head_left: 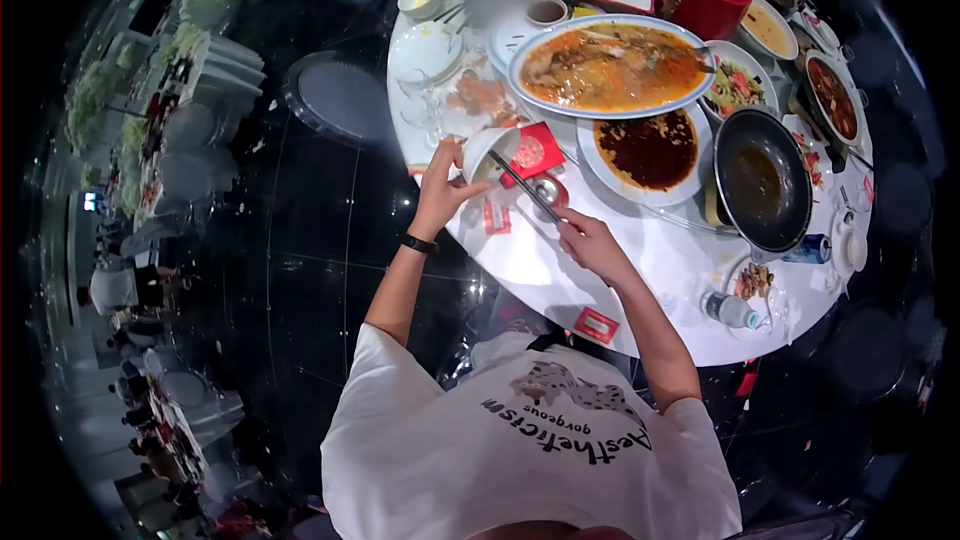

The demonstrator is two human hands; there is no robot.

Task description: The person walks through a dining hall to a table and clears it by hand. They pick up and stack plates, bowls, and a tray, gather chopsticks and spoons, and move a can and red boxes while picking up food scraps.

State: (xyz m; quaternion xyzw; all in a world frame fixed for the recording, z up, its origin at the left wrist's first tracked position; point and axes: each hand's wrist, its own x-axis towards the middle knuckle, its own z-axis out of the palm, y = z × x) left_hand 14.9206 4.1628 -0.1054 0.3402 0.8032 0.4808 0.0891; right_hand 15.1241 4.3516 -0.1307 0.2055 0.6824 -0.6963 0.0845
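My left hand (pixel 445 186) is closed around a small white bowl (pixel 480 148), tilted with its opening toward my right. In my right hand (pixel 594 244) are dark chopsticks (pixel 526 187), their far ends reaching to the bowl's mouth. Whatever lies inside the bowl is too small to make out. Just beyond the chopsticks a red packet (pixel 541 148) rests on the white tablecloth. Below it stands a red can (pixel 549 191), partly covered by the chopsticks and close to my right fingers.
A large oval fish platter (pixel 518 88), a plate of dark sauce (pixel 600 177) and a black pan (pixel 765 223) crowd the table's middle. Nearer right are a plastic bottle (pixel 728 309) and a blue can (pixel 808 249). Used plates and glasses stand left, beside food scraps (pixel 478 94).
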